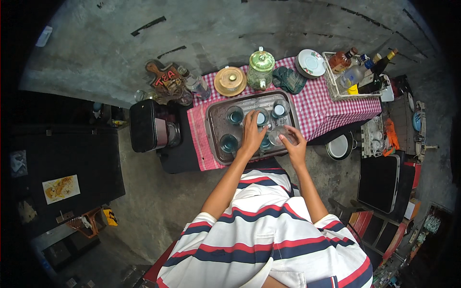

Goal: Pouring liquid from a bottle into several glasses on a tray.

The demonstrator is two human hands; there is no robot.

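A brown metal tray (210, 126) holds several glass mugs. My left hand (250, 135) reaches over its middle, with fingers and thumb curled about the rim of a glass mug (261, 118). At the tray's near right, my right hand (296, 144) grips a clear glass (275, 136) that looks tilted, thumb and fingers at its side. Under and between my hands stands another mug (266, 142), partly hidden. Two bluish mugs, a far one (235, 115) and a near one (229, 143), stand on the left, and a mug with a pale inside (279, 109) at the far right.
Behind the tray stand a wooden lidded dish (230, 80), a green lidded jar (261, 69), a dark cloth (289, 79) and stacked plates (311, 63). A bottle basket (331, 79) is at the right. A coffee machine (144, 126) borders the left; a white-lined pot (338, 147) sits lower right.
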